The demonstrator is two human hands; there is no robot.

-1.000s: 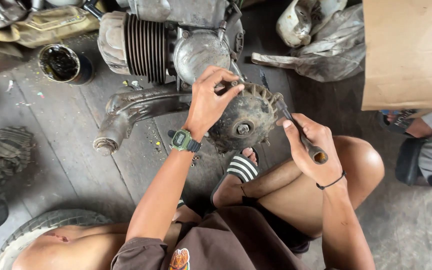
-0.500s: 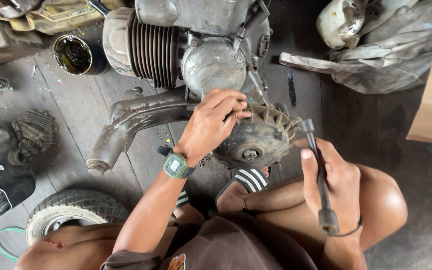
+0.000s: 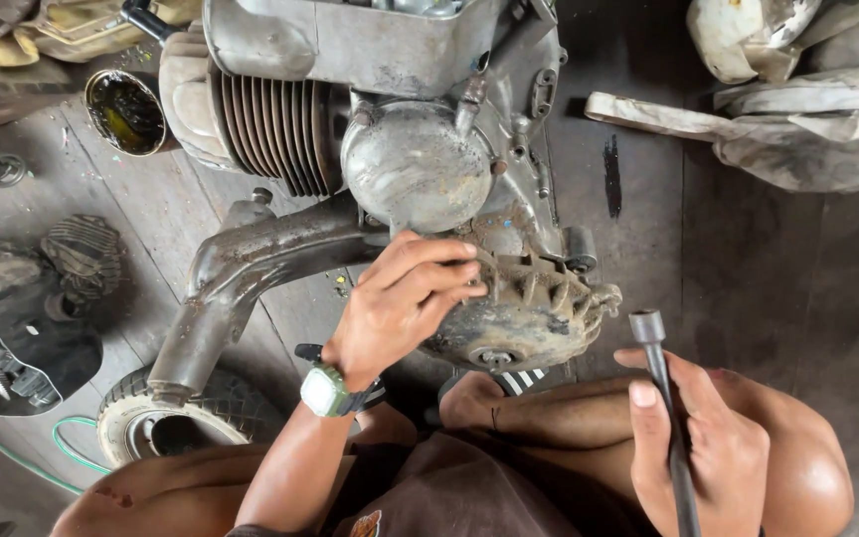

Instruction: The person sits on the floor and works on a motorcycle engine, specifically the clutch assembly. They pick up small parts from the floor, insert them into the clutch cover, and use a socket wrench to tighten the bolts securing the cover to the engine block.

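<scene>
The hub (image 3: 529,313) sat at frame centre, against the engine (image 3: 390,119). The left hand (image 3: 400,303) gripped its rim, fingers curled. The right hand (image 3: 693,447), clenched around the socket wrench (image 3: 663,408), had come off the hub since a second before, toward the lower right. A can (image 3: 126,111) stood upper left; pale bags (image 3: 797,89) lay upper right.
</scene>
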